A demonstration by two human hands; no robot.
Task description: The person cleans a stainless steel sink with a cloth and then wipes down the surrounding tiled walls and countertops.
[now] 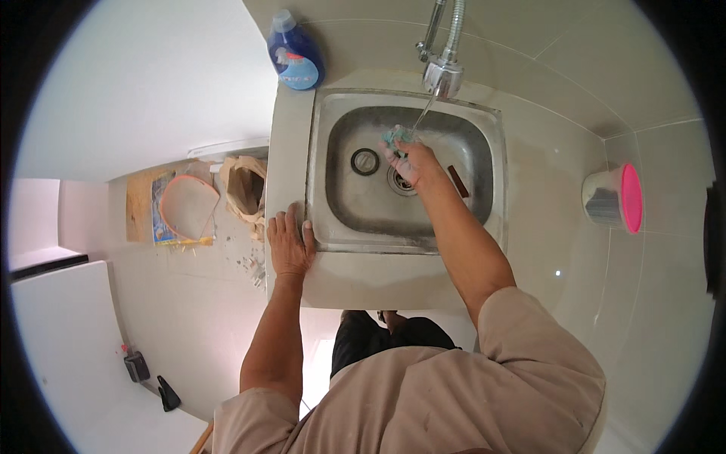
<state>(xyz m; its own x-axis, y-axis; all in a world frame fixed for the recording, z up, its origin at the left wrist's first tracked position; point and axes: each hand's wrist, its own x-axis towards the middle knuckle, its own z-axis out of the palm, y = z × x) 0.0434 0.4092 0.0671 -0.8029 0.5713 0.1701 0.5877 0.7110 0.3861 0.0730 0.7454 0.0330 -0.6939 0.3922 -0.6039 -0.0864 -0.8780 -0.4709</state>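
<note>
Inside the steel sink (pixel 359 208), my right hand (pixel 413 160) is closed round a crumpled, wet teal scrubber or cloth (pixel 395 136); I cannot tell which. A thin stream of water (pixel 425 112) runs from the chrome faucet (pixel 443 76) down beside that hand. Below the hand lies the drain (pixel 400 184), partly covered by it. A black ring-shaped piece (pixel 364 161) sits on the sink floor to the left, and a narrow reddish-brown strip (pixel 458 181) to the right. My left hand (pixel 290 244) lies flat on the counter's left edge, fingers spread, holding nothing.
A blue bottle (pixel 297 62) stands at the counter's back left corner. On the right is a clear tub with a pink lid (pixel 631 198). Lower down on the left are a brown paper bag (pixel 243 185) and an orange loop (pixel 168 200). Tiled wall (pixel 522 38) rises behind the faucet.
</note>
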